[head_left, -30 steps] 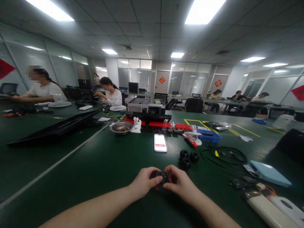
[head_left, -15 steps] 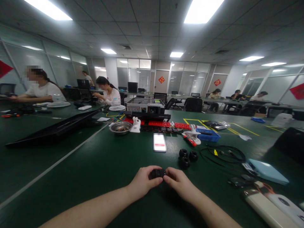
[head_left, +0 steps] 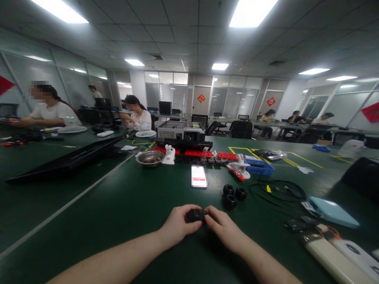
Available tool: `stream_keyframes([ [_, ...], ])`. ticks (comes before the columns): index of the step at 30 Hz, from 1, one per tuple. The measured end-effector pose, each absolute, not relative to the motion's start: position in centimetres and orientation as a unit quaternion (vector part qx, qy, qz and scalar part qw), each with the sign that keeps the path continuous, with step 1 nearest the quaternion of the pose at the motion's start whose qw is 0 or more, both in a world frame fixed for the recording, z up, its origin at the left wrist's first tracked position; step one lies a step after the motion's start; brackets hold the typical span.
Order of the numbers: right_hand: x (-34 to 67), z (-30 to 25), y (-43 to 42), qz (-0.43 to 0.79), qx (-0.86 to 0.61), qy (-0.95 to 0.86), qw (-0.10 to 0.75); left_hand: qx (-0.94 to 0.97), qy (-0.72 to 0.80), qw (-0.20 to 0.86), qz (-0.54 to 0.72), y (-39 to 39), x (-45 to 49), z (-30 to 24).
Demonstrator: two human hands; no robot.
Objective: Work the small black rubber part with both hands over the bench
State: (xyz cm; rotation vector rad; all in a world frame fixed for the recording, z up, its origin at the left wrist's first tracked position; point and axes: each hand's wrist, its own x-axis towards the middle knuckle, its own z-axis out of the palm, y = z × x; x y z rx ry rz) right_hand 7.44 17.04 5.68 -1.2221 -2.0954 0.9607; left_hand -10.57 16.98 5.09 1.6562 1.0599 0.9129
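My left hand (head_left: 178, 224) is curled around a small black tyre-like piece (head_left: 196, 215), thumb in front and fingers behind. On the piece's right end, the thumb and forefinger of my right hand (head_left: 222, 227) are pinched; a tiny part there is too small to make out. Beyond my right hand, three small black tyres (head_left: 230, 200) stand close together on the green table (head_left: 142, 201). A lit phone (head_left: 199, 176) lies farther back, in line with my hands.
A metal bowl (head_left: 150, 158) holds small parts. Behind the phone are red strips (head_left: 199, 154), a red screwdriver (head_left: 236, 173) and a blue tray (head_left: 259, 167). Black cables (head_left: 280, 191) and a light-blue box (head_left: 334, 212) lie right; a long black panel (head_left: 68, 159) lies left. Several people sit farther off.
The black piece has turned slightly in my left hand, and my right fingertips have shifted a little at its right end. A distant person at the back left has moved left.
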Motion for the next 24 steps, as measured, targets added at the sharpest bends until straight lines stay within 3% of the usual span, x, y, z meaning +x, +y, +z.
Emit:
stream_keyframes([
  [6, 7.29, 5.52, 17.42, 0.391, -0.456, -0.756, 0.258, 0.692, 0.445, 0.446, 0.352, 17.03, -10.79, 4.97],
  [14, 7.19, 6.1, 16.92, 0.338, -0.45, -0.78, 0.272, 0.609, 0.405, 0.578, 0.361, 17.56, -10.44, 4.52],
  [24, 7.37, 5.64, 16.91, 0.357, -0.459, -0.778, 0.239, 0.65, 0.418, 0.516, 0.368, 17.35, -10.65, 4.76],
])
